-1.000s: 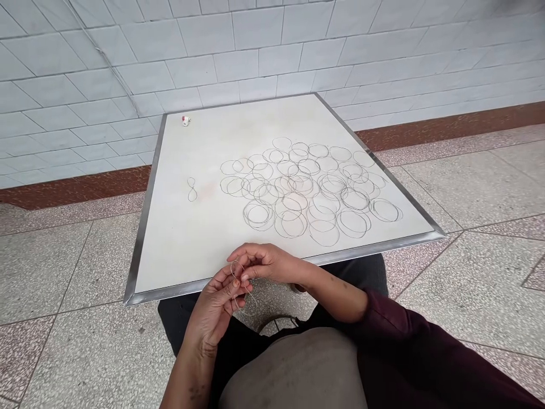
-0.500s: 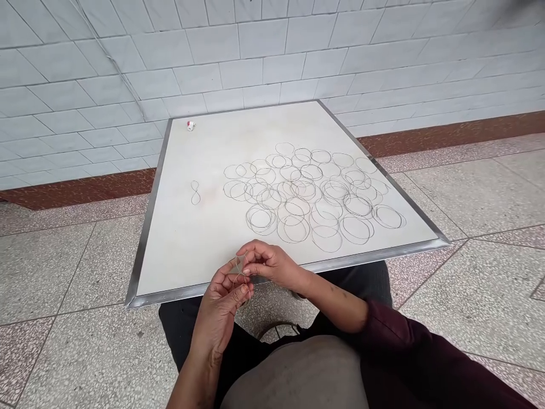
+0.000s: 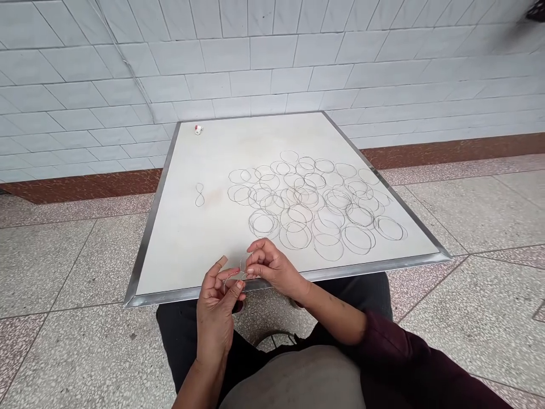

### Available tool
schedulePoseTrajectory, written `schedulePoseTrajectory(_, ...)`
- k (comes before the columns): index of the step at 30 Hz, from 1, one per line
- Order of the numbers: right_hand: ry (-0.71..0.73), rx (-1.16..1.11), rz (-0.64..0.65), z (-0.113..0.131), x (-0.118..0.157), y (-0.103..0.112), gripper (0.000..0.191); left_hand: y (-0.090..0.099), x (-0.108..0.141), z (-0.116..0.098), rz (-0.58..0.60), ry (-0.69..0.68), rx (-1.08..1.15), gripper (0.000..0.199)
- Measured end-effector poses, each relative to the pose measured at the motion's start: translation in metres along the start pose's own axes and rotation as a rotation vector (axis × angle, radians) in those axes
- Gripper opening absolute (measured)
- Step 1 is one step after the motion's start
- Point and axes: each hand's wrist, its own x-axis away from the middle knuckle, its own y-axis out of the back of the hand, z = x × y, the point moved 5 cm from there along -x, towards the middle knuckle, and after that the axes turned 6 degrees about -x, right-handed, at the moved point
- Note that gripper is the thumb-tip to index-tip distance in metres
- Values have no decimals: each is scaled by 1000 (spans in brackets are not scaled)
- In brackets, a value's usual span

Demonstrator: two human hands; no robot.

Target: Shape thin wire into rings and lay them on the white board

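Above the table's near edge, a thin wire loop (image 3: pixel 225 283) is pinched between the fingers of both hands. My left hand (image 3: pixel 219 298) grips it with thumb and forefinger, palm turned up. From the right, my right hand (image 3: pixel 268 267) closes thumb and fingertips on the wire's other end. The exact crossing of the wire is partly hidden by the fingers. On the table's left side lies a figure-eight wire (image 3: pixel 200 195). Many thin wire rings (image 3: pixel 328 247) are spread in overlapping rows on the table's right half.
The white table (image 3: pixel 183 244) has a metal rim and stands near a tiled wall (image 3: pixel 272 54). A small white and red object (image 3: pixel 198 130) sits at its far left corner. My legs are under the near edge, over a speckled floor (image 3: pixel 85 352).
Both hands have shifted slightly, and the wire between them has turned from an upright figure-eight to a flatter, sideways tilt. My head view has tipped up a little.
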Motion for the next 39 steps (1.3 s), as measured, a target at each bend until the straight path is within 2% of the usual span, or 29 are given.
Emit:
schedulePoseTrajectory(7,20,31,-7,-2,-1,1,39,-3,5,-12,14,-78,-123,59)
schedulePoseTrajectory(19,20,145,-3,-1,0,3,33,-7,8,-18,46,-58,-206,54)
schedulePoseTrajectory(26,43,305,7,-1,2,3,27,-6,7,-20,31,-56,-207,58)
schedulePoseTrajectory(30,29,304,14,-5,0,4,28,-3,7,-18,2,-76,-213,60)
schedulePoseTrajectory(39,30,295,28,-3,1,2,24,-2,4,-12,23,-89,-215,60)
